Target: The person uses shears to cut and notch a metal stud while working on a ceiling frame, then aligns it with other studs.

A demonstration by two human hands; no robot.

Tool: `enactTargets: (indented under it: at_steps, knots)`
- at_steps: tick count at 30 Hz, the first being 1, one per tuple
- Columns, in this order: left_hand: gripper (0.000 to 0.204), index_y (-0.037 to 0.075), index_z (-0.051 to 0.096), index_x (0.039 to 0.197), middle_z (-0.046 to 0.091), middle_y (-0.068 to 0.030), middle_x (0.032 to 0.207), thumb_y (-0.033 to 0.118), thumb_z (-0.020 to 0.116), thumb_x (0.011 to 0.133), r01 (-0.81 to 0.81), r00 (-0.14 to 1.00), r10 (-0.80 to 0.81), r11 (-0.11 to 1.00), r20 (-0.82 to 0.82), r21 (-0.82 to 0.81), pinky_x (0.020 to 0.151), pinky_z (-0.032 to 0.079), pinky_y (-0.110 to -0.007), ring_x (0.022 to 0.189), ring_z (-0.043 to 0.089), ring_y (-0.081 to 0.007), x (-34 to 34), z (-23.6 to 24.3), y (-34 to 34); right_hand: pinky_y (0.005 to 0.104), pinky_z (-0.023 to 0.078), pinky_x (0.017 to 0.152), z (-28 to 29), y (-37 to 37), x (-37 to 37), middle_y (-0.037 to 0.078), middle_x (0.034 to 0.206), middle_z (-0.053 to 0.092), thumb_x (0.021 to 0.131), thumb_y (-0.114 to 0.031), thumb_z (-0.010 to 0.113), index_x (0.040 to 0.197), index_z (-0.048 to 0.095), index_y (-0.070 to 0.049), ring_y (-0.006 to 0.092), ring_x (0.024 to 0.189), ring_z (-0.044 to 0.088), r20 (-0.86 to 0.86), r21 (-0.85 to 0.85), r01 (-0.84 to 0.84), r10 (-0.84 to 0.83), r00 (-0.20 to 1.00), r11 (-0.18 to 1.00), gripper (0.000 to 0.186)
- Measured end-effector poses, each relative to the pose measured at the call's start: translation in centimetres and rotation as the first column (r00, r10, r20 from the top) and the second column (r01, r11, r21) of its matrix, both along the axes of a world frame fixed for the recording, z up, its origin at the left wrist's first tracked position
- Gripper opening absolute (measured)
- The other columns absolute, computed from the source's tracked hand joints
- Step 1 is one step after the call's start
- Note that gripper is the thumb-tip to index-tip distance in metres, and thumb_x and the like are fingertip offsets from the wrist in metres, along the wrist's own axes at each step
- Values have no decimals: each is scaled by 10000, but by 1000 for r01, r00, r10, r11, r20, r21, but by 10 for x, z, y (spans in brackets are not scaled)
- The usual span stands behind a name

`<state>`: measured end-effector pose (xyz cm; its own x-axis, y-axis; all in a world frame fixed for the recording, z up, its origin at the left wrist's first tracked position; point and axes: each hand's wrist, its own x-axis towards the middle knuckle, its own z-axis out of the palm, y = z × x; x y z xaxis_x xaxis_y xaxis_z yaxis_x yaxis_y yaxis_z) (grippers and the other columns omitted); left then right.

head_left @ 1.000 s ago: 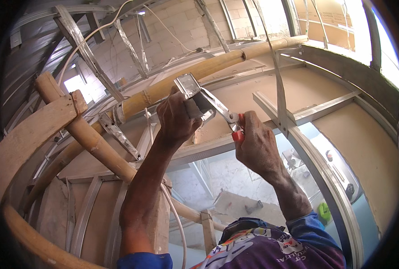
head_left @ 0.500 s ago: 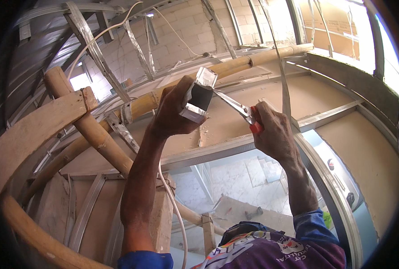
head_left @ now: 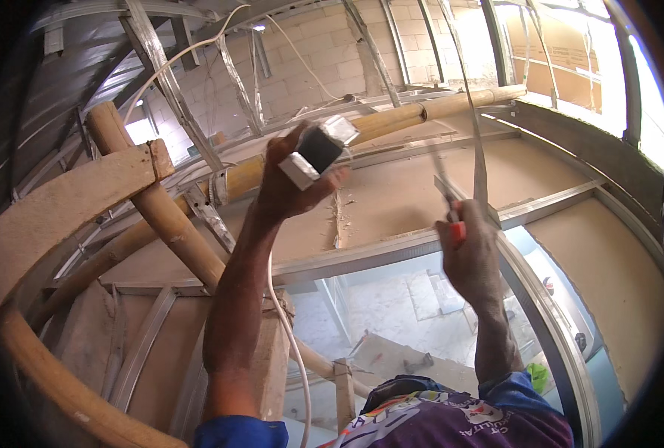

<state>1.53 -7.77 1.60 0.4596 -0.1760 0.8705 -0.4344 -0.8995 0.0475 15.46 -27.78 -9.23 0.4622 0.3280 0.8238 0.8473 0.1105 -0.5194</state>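
Observation:
My left hand (head_left: pixel 281 187) is raised left of centre and closed round a short silver metal channel (head_left: pixel 301 170). The channel's dark hollow side faces me, with bright folded flaps at both ends. Well to the right, my right hand (head_left: pixel 470 257) grips tin snips with red handles (head_left: pixel 458 230). Their blades point up and are smeared by motion, apart from the channel. Most of the fingers on the snips are hidden behind the hand.
A bamboo pole (head_left: pixel 246 178) crosses behind my left hand. Ceiling boards on a metal frame (head_left: pixel 377 249) surround an opening onto a tiled floor (head_left: pixel 392 306) far below. A curved wooden plank (head_left: pixel 70 205) and upright bamboo stand left. A white cable (head_left: pixel 295 343) hangs beside my left arm.
The snips have come away from the channel and moved right with my right hand, turning upward. My left hand has tilted the channel and shifted it slightly left.

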Motion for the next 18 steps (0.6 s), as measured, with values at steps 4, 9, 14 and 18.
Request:
enactTargets:
  at_steps: [4, 9, 14, 18]
  knots:
    - [295, 45, 500, 886, 543, -24, 657, 27, 656, 636, -139, 987, 136, 990, 87, 27, 550, 450, -273, 567, 518, -116, -6, 2, -6, 376, 474, 628, 1, -13, -2, 161, 808, 593, 813, -71, 619, 1050, 474, 20, 258, 732, 608, -115, -12, -136, 134, 984, 991, 292]
    - [372, 71, 401, 888, 537, -31, 653, 20, 662, 628, -194, 971, 194, 981, 138, -19, 552, 464, -274, 555, 520, -112, 1, -3, -7, 393, 454, 771, -8, 10, -15, 188, 917, 573, 783, -142, 645, 1122, 462, 21, 315, 897, 589, -261, -119, -410, 370, 891, 904, 418]
    - [394, 61, 407, 910, 536, -50, 699, 28, 664, 613, -184, 966, 173, 982, 190, 45, 566, 463, -287, 575, 522, -135, -2, -10, 0, 382, 448, 778, 5, 9, -20, 176, 898, 577, 794, -124, 631, 1094, 492, 14, 304, 883, 587, -157, -161, -464, 442, 883, 871, 359]
    - [421, 30, 429, 968, 518, -92, 762, 139, 651, 628, -92, 970, 102, 994, 220, -57, 577, 451, -319, 608, 519, -190, 5, -19, 19, 323, 434, 748, 1, 21, -31, 91, 810, 566, 793, -154, 641, 991, 521, 13, 187, 792, 551, -474, 9, -843, 744, 471, 538, 285]
